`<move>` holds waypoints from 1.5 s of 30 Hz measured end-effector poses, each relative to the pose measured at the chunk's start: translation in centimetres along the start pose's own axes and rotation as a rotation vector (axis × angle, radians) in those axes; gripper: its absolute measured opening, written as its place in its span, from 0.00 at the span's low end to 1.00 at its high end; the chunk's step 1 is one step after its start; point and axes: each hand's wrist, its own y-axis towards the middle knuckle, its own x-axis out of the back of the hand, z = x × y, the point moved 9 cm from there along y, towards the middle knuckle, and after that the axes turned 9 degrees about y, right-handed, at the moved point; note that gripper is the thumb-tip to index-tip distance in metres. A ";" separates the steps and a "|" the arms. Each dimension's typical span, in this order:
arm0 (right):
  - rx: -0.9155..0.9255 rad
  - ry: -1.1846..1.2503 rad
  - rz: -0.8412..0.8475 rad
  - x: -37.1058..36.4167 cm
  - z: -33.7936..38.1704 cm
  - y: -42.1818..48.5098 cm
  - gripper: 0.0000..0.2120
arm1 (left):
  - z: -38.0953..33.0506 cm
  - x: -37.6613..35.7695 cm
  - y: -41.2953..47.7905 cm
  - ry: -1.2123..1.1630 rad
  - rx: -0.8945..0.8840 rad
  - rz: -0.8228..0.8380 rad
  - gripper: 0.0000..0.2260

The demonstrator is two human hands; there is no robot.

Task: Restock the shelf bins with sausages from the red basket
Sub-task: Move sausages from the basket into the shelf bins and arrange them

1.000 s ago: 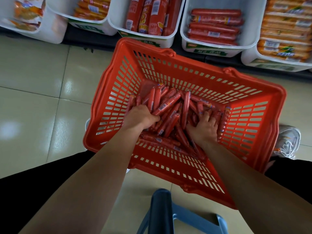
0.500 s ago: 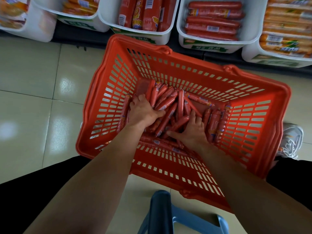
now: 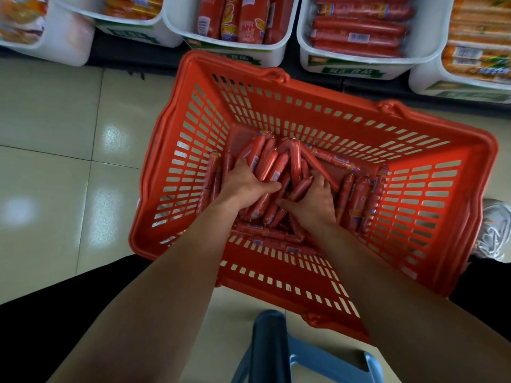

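A red slotted basket [image 3: 431, 205] stands on the tiled floor below the shelf. Several small red sausages [image 3: 276, 164] lie heaped in its bottom. Both my hands are down inside it. My left hand [image 3: 244, 182] curls around the left side of a bunch of sausages. My right hand [image 3: 313, 201] wraps the bunch from the right, thumb under it. More sausages [image 3: 359, 200] lie loose toward the right wall. White shelf bins sit beyond the basket, one with thick red sausages [image 3: 235, 20] and one with long red sausages [image 3: 359, 31].
Further white bins hold orange packs at the far right [image 3: 475, 51] and left [image 3: 132, 9]. A blue stool [image 3: 276, 352] is just below me. A grey shoe [image 3: 495, 230] touches the basket's right side. Open floor tiles [image 3: 55, 161] lie to the left.
My two hands have moved closer together and gathered a bunch of sausages between them. The view has shifted slightly, so the basket sits lower in the frame.
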 end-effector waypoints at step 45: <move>0.214 -0.072 0.078 13.5 11.8 -7.3 0.15 | -6.7 9.1 -11.9 -0.075 -0.286 -0.084 0.19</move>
